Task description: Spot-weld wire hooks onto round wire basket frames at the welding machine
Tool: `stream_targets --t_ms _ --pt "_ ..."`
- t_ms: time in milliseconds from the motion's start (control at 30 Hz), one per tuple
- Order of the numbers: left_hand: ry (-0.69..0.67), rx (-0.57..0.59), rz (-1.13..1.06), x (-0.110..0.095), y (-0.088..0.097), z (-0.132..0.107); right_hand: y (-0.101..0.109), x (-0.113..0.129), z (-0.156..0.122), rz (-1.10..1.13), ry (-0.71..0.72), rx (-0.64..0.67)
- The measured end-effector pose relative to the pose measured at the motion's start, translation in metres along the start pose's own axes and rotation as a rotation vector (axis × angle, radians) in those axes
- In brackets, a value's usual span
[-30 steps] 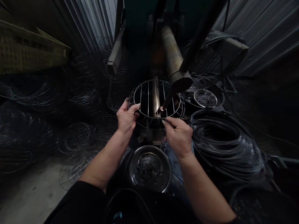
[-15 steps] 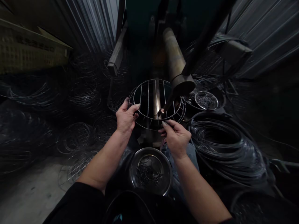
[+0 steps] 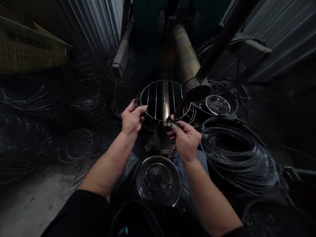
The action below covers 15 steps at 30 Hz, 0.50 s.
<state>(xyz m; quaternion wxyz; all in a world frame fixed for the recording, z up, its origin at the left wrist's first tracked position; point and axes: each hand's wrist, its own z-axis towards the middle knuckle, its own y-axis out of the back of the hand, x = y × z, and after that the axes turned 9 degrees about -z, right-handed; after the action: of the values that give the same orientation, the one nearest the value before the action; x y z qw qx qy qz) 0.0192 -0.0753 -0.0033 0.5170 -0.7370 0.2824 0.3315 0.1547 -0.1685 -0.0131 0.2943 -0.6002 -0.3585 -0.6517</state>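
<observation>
At the far left a box [image 3: 29, 49] sits high against the dark wall. Under it wire rings [image 3: 74, 141] lie piled in a loose heap that reaches to the bare floor [image 3: 27, 207] at the lower left.

The left hand [image 3: 132, 120] grasps the left rim of the cage [image 3: 158, 95], thumb on top and fingers curled under the wire. The cage is a round wire basket, held up in the middle of the view with its straight ribs running away from the person. A shiny bar [image 3: 166, 102] passes under those ribs through the cage, and the cage seems to rest on it.

From the upper right a thick cylinder [image 3: 187, 62] slopes down over the cage and covers its far right part. A thin rod [image 3: 178, 108] comes out of the cylinder's lower end and points at the near rim, its tip just beside the right hand's fingertips.

The right hand [image 3: 185, 140] is clenched in a pinch on the near rim of the cage. Whether a small wire piece is also held there is too dark to tell.

Below the hands, close to the person's lap, stands a steel bowl [image 3: 142, 169] with short wire bits in it. A second bowl [image 3: 207, 103] sits right of the cage, partly behind the cylinder. A big coil [image 3: 237, 154] of dark wire fills the right side, near the right hand's wrist, with a corrugated wall [image 3: 283, 36] above it.
</observation>
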Motion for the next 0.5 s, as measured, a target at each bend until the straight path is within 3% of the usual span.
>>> stream_targets --t_ms 200,333,500 --pt "0.020 -0.006 0.012 0.000 -0.003 0.006 -0.003 -0.001 0.008 0.031 0.004 0.002" --pt "0.026 -0.018 0.021 0.001 -0.004 0.005 0.007 -0.001 0.005 -0.086 -0.002 0.080" --pt "0.027 0.000 0.028 0.004 -0.002 0.007 0.021 -0.017 0.003 -0.334 0.223 0.092"
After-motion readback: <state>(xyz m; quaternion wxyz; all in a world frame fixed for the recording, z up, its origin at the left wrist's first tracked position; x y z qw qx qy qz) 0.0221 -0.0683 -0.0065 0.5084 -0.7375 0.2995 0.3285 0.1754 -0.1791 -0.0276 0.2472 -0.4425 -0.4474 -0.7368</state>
